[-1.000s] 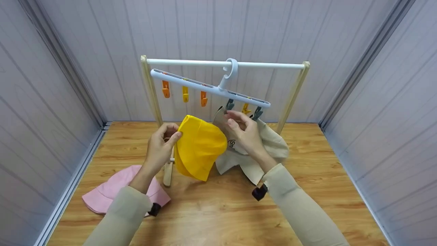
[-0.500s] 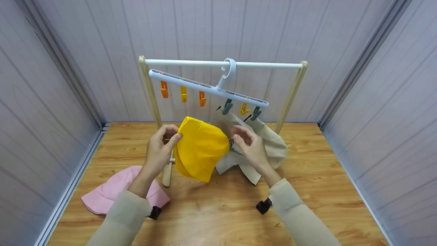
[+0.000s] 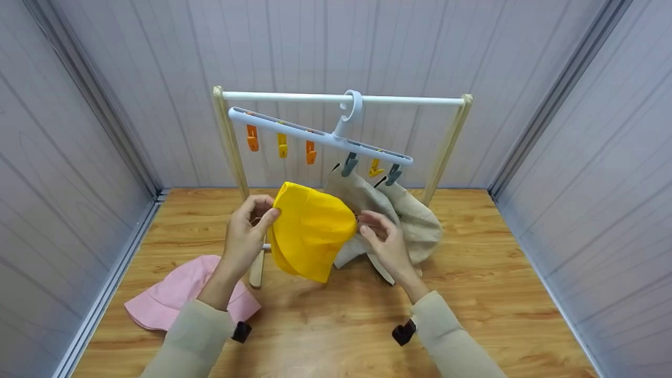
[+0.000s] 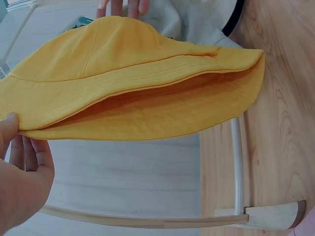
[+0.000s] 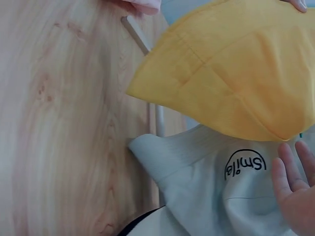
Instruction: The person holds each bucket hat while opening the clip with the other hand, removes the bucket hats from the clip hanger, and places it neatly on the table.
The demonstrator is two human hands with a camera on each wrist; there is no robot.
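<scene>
Left hand (image 3: 244,227) alone pinches yellow hat (image 3: 313,230), a one-edge hold that may slip; right hand (image 3: 389,244), loosely spread, is beside it.

Left hand (image 3: 245,231) pinches yellow bucket hat (image 3: 313,232) by edge. Right hand (image 3: 387,244) just beside hat's crown, fingers (image 3: 378,219) loosely bent, contact unclear. Behind: beige hat fabric (image 3: 417,223) hangs from dark grey clips (image 3: 349,165) on pale blue hanger (image 3: 294,129), tilted down rightward, hooked over white rod (image 3: 283,96). Pink bucket hat (image 3: 176,294) on tabletop (image 3: 325,328), partly behind left sleeve (image 3: 195,338).
</scene>
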